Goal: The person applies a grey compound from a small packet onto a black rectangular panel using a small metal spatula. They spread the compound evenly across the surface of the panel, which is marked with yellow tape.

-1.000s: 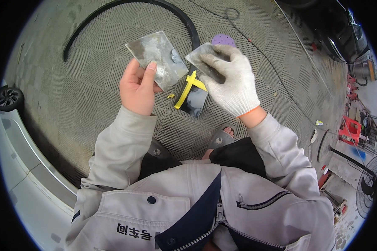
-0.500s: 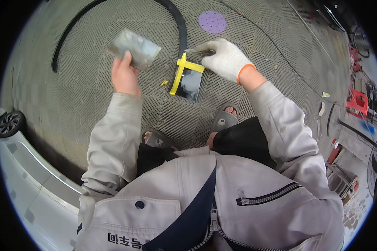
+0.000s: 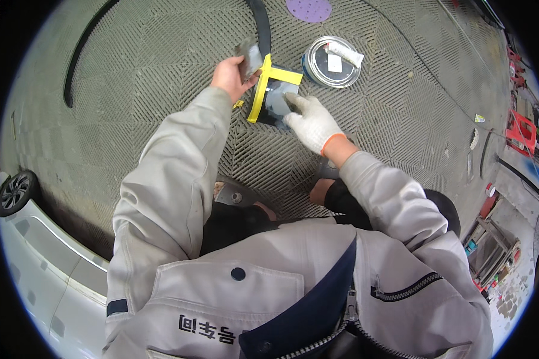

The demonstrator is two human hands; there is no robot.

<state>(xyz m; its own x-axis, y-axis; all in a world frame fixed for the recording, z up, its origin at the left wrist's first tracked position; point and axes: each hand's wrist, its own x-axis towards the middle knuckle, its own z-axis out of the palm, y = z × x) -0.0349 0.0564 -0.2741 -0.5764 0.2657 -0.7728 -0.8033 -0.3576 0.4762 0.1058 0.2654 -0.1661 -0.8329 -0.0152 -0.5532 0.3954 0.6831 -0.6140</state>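
Note:
My bare left hand (image 3: 229, 78) grips a thin flat grey plate (image 3: 249, 58), tilted steeply beside the taped corner of a dark panel (image 3: 260, 112). Yellow tape (image 3: 257, 100) runs along the panel's left and far edges, and a grey smear (image 3: 278, 99) covers part of its face. In a white knit glove with an orange cuff, my right hand (image 3: 313, 121) is closed over the panel's right side. A thin grey scraper seems to be in its fingers, mostly hidden by them.
Beyond the right hand stands a round can (image 3: 331, 76) with a white tube (image 3: 345, 55) on its lid. A black strip (image 3: 260, 27) and a purple disc (image 3: 309, 8) lie on the ribbed floor. A pale car (image 3: 54, 257) is at left, a red stool (image 3: 523, 133) at right.
My left hand has moved right, turning the plate more edge-on beside the tape. My gloved right hand has come nearer, down to the panel's grey smear. The can now shows. My view has shifted.

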